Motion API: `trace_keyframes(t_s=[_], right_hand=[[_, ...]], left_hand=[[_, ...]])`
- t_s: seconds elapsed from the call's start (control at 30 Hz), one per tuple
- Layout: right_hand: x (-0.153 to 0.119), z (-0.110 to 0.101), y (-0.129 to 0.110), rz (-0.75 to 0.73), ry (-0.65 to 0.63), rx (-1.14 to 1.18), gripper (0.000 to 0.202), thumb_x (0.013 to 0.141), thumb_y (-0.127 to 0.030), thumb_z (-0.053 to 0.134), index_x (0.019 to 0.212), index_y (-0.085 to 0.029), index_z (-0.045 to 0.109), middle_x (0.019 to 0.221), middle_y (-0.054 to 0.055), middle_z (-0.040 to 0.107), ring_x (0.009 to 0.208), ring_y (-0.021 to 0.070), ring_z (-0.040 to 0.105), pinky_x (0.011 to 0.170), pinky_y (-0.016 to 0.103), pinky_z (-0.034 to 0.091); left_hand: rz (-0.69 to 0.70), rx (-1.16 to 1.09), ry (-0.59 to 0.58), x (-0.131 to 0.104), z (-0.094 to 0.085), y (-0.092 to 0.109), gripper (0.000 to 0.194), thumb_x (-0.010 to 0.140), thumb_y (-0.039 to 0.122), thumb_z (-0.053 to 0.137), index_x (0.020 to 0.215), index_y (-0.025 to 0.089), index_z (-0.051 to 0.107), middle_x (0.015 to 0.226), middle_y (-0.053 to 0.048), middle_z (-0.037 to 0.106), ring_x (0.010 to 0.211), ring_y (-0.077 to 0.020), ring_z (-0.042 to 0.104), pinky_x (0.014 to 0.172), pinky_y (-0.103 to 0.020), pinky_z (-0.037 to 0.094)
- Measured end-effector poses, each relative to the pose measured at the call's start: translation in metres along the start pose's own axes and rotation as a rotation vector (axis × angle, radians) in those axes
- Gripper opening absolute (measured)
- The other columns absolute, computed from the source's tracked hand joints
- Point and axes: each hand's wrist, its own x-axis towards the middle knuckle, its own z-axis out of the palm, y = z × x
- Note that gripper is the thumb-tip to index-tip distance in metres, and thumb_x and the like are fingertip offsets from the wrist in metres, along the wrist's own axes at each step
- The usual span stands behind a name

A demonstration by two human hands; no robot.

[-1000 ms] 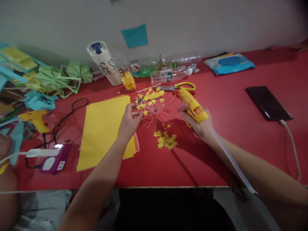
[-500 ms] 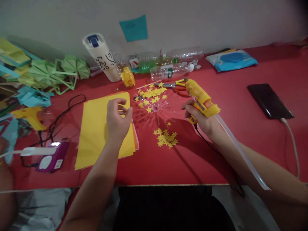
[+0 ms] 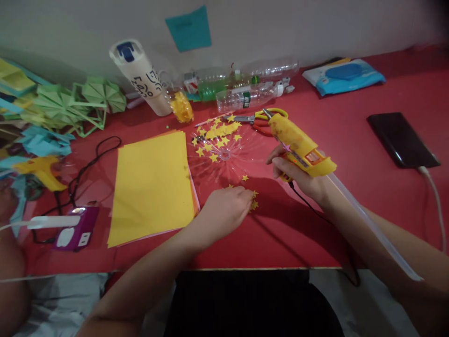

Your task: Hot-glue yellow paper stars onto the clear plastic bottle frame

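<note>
My right hand (image 3: 303, 180) is wrapped round the handle of a yellow hot glue gun (image 3: 294, 140), held above the table with its nozzle pointing up and away. A long clear glue stick (image 3: 375, 227) sticks out of its back, over my forearm. My left hand (image 3: 224, 210) lies over a pile of small yellow paper stars (image 3: 255, 205), fingers bent and close together; the fingertips and anything between them are hidden. Beyond it, a clear plastic piece cut into thin spread strips (image 3: 224, 153) lies flat, with more yellow stars on its far left part.
Yellow paper sheets (image 3: 150, 187) are stacked at left, near a purple power adapter (image 3: 84, 227) and another glue gun (image 3: 40, 171). Behind lie pliers (image 3: 245, 119), plastic bottles (image 3: 245, 99) and a tumbler (image 3: 140, 77). Wipes (image 3: 343, 77) and a phone (image 3: 401, 139) lie right. Someone's arm (image 3: 10, 252) shows left.
My left hand has moved right and nearer, from above the yellow sheets down onto the star pile. The glue gun stays in my right hand, shifted slightly right in view.
</note>
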Motion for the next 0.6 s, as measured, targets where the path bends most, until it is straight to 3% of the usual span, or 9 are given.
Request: trace_keyframes(t_s=[0.2,0.4,0.6], right_hand=[[-0.001,0.001,-0.003,-0.038,0.015,-0.024,0.034,0.072,-0.055,0.068,0.071,-0.022,0.058,0.057,-0.004,0.053,0.05,0.0109,0.049,0.052,0.029,0.042],[-0.003,0.001,-0.005,-0.129,0.024,-0.113,0.031,0.072,-0.052,0.069,0.066,-0.024,0.057,0.053,-0.003,0.049,0.056,0.0161,0.053,0.056,0.033,0.044],[-0.004,0.002,-0.005,-0.12,0.015,-0.122,0.031,0.073,-0.051,0.069,0.065,-0.025,0.057,0.054,-0.002,0.05,0.056,0.0168,0.054,0.058,0.033,0.045]], left_hand=[[-0.166,0.051,-0.051,0.018,0.016,0.011,0.02,0.092,0.021,0.049,0.098,0.012,0.066,0.085,-0.013,0.071,0.074,-0.0244,0.07,0.06,-0.032,0.051],[-0.084,0.164,-0.051,0.018,0.022,0.013,0.021,0.091,0.012,0.046,0.097,0.009,0.066,0.082,-0.015,0.071,0.067,-0.0247,0.07,0.05,-0.03,0.049],[-0.042,0.2,-0.051,0.017,0.026,0.011,0.02,0.089,0.01,0.047,0.096,0.01,0.066,0.087,-0.017,0.07,0.066,-0.0264,0.07,0.047,-0.032,0.049]])
